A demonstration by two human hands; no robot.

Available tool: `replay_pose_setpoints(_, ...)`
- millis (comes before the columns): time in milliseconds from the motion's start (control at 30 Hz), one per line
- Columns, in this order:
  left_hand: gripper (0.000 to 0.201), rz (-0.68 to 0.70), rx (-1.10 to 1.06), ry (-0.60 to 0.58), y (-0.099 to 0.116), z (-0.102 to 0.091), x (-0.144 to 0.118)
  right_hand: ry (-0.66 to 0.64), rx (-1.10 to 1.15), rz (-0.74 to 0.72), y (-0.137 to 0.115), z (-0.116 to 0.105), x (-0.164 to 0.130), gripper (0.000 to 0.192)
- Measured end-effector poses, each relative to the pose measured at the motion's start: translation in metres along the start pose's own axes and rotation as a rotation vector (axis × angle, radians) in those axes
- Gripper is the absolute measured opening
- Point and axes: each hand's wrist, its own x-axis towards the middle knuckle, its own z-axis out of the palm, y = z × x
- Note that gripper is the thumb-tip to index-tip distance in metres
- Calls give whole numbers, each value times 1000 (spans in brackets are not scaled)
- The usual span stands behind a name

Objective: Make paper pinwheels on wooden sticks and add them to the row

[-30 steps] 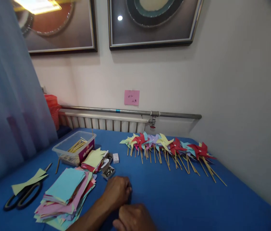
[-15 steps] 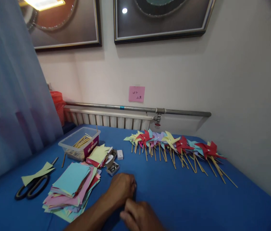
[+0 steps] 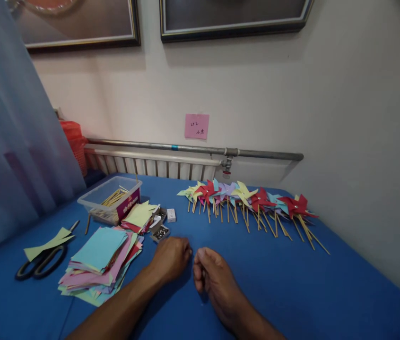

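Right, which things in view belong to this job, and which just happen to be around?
Likely part of the job:
paper stack
scissors
thin sticks in the plastic box
open boxes of small metal pieces
pinwheels

Probably just around:
pink note on the wall
red basket
framed pictures
curtain

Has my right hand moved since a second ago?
Yes: judged against the blue-topped paper stack, the right hand has moved forward and to the right.

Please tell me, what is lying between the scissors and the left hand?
In the head view, the stack of coloured paper, light blue on top, lies between the scissors and the left hand.
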Motion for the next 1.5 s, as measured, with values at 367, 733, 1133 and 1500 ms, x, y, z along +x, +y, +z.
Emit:
replay_pose_setpoints(367,17,6,-45,-34,4,-9,-6,-123,169,-36,-4,5,-7,37)
replay_pose_setpoints(733,16,-2,-54,-41,5,-13,-6,-169,183,-71,-12,8,-10,28)
replay_pose_setpoints(1133,28,8,34,-11,3,-5,-2,-3,3,-63,0,-3,2,41)
replay_pose_setpoints(1500,23,97,-30,-74,0,-5,-4,270,-127,-164,6,-26,23,34)
